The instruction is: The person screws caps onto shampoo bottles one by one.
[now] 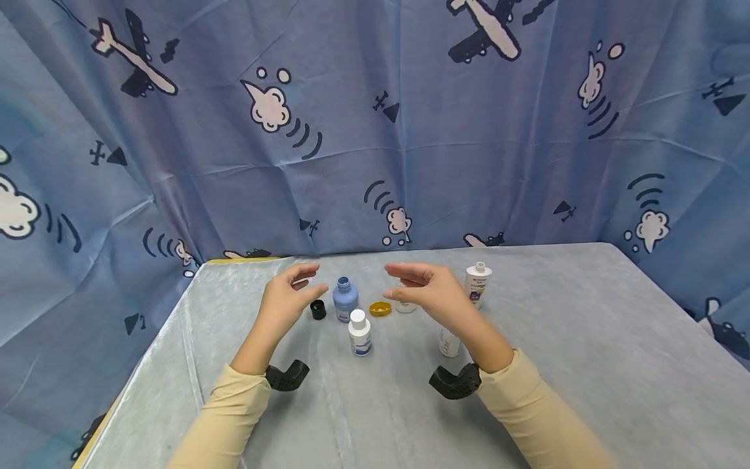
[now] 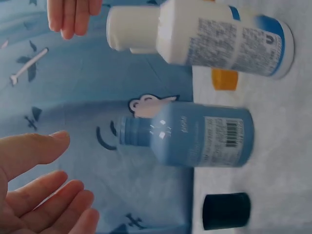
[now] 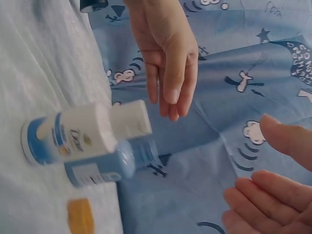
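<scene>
My left hand (image 1: 286, 298) is raised over the left side of the table, fingers loosely bent and thumb apart, holding nothing. My right hand (image 1: 426, 286) mirrors it on the other side, also holding nothing. Between them stands an uncapped blue bottle (image 1: 346, 302), with a capped white bottle (image 1: 360, 337) in front of it. A black cap (image 1: 318, 309) lies by the blue bottle, under the left fingertips. Right of the blue bottle is a yellow cap (image 1: 380, 309). In the left wrist view, the white bottle (image 2: 219, 41) and blue bottle (image 2: 204, 136) stand upright relative to the table.
A white bottle without a cap (image 1: 477, 281) stands behind the right forearm. Another white bottle (image 1: 448, 343) is partly covered by that forearm. A pale clear object (image 1: 405, 307) sits under the right hand, partly hidden. A patterned blue curtain (image 1: 351, 130) hangs behind the grey-covered table (image 1: 586, 339).
</scene>
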Tool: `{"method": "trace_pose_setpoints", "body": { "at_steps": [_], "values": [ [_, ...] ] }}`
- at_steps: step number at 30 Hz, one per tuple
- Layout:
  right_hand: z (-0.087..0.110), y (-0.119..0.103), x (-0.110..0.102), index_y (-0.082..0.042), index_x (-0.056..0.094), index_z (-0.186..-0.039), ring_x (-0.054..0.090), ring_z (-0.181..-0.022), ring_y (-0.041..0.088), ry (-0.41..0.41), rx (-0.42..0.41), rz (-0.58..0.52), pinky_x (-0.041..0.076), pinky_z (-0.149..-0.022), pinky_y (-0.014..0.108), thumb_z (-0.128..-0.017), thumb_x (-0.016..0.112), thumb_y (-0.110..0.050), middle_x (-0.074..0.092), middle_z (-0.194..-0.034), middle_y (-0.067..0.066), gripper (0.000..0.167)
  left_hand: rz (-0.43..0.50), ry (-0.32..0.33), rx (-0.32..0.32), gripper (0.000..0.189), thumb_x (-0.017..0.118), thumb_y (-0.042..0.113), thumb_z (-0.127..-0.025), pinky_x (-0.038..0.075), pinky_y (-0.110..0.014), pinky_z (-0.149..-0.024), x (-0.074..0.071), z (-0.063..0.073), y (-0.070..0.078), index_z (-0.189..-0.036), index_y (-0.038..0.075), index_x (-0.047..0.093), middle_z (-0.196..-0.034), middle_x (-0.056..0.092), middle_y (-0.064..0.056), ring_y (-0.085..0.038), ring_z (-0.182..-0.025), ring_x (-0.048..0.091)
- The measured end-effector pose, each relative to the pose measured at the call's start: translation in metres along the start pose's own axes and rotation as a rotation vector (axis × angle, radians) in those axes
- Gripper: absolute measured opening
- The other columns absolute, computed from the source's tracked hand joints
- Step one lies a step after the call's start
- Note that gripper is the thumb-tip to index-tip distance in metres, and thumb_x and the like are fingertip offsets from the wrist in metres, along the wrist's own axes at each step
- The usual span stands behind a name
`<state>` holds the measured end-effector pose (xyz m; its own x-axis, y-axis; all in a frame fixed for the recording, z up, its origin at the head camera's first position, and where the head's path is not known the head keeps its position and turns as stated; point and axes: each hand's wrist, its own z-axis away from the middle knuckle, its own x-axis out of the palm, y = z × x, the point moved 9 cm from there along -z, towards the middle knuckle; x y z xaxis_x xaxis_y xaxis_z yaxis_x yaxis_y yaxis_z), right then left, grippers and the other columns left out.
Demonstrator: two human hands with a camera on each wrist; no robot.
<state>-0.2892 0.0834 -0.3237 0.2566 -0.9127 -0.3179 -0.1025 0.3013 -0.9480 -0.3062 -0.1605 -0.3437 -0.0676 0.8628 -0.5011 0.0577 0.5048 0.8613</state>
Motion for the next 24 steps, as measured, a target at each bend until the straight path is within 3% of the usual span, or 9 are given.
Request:
{"method": "trace_pose_setpoints", "body": {
  "at_steps": [11,24],
  "values": [
    [-0.027,0.01,0.029,-0.009,0.063,-0.134,0.054,-0.134,0.028,0.031,0.005,-0.05,0.043,-0.113,0.042,-0.084,0.081,-0.021,0.062,-0.139,0.009,0.055,0.055,-0.004,-0.058,0.05,0.074,0.016,-0.088,0.047,-0.046,-0.109,0.005,-0.011,-0.031,-0.135,0.006,0.059,-0.142,0.057,-0.019,-0.039,-0.13,0.055],
    [-0.047,0.031,0.049,-0.01,0.061,-0.137,0.052,-0.136,0.03,0.042,0.036,-0.049,0.043,-0.114,0.043,-0.083,0.081,-0.023,0.06,-0.142,0.01,0.059,0.005,-0.067,-0.114,0.06,0.074,0.017,-0.089,0.043,-0.047,-0.113,0.01,-0.017,-0.063,-0.143,0.002,0.05,-0.147,0.051,-0.021,-0.04,-0.135,0.049]
  ]
}}
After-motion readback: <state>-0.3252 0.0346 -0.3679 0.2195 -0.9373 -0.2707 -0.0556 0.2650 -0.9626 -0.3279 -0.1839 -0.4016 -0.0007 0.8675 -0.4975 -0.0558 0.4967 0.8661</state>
